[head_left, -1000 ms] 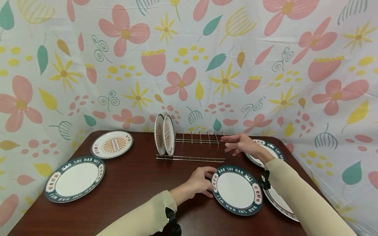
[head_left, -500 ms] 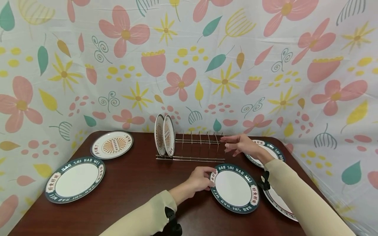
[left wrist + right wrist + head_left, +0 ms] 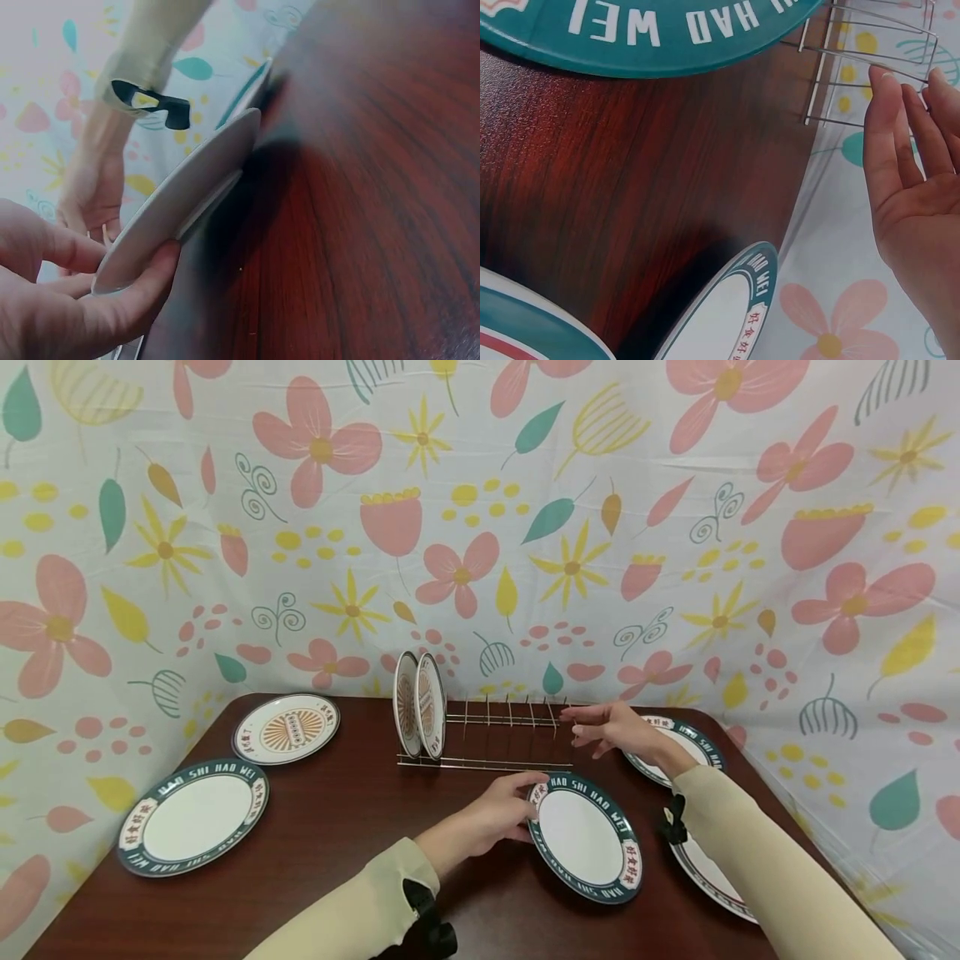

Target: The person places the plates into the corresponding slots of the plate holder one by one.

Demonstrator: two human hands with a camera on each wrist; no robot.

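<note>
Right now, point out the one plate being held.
The teal-rimmed plate in front of the rack: the left hand grips its left edge. The other plates lie on the table or stand in the rack, unheld.

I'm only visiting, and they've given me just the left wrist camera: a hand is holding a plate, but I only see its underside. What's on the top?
Observer: The held plate has a plain white centre inside a dark teal lettered rim.
Operator: Nice! What's the other hand near?
Observer: The right hand is at the right end of a wire rack; I can't tell whether it touches.
Operator: Anything in that rack?
Observer: Yes, two white plates stand on edge at its left end.
</note>
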